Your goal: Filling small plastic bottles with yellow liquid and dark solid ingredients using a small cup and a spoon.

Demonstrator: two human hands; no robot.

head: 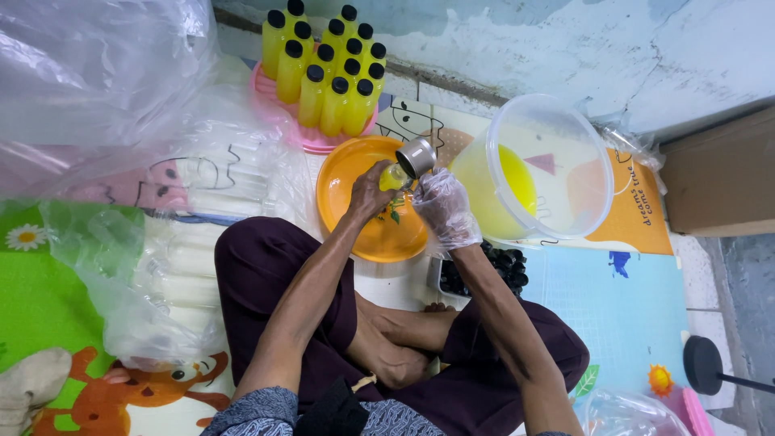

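My left hand grips a small plastic bottle partly filled with yellow liquid, held over an orange bowl. My right hand, in a clear plastic glove, tips a small metal cup against the bottle's mouth. Right of the hands, a large clear tub holding yellow liquid leans tilted toward me. At the back, several filled yellow bottles with black caps stand together on a pink tray.
A big clear plastic bag of empty white bottles lies on the left. A tray of black caps sits by my right knee. I sit cross-legged on a colourful play mat. A cardboard box stands at the right wall.
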